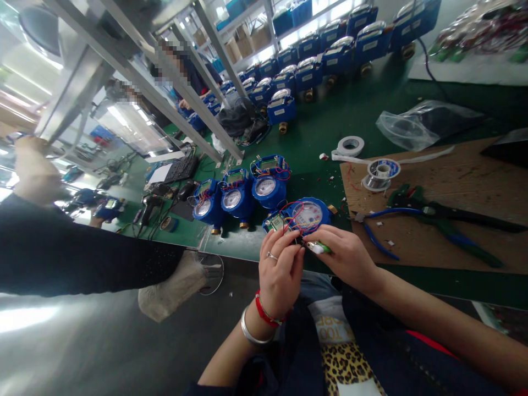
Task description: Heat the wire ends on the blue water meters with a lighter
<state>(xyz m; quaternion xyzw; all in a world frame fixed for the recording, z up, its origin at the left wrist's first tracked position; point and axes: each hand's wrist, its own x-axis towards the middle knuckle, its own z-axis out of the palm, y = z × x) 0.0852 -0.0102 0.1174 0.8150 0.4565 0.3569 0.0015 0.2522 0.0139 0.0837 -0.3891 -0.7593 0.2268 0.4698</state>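
Pinched between the thumb and fingertips of the left hand [280, 269] are thin wires leading from the blue water meter [307, 215], which lies at the near edge of the green bench [355, 118], just beyond both hands. That hand is raised with its fingers curled together and its back turned to the camera; a ring sits on one finger, and a red cord bracelet and a plain silver bangle circle the wrist. The right hand [346, 256] comes in from the right with the forearm laid low across the lap, its fingers closed around a small green-and-white tool [319, 248] whose tip points towards the wires. What kind of tool it is cannot be told.

The meter is round, with a glossy blue plastic housing, a clear dial face, a brass fitting at its side and a small green circuit board [275, 222] exposed beside the dial, all draped in looped red and blue wires. Three more meters [235, 198] of the same kind stand in a row just behind it. To the right, on a rough wooden board [454, 176], lie blue-handled pliers [385, 220], a spool of solder [381, 171] and, off on the green surface, a roll of white tape [350, 146].
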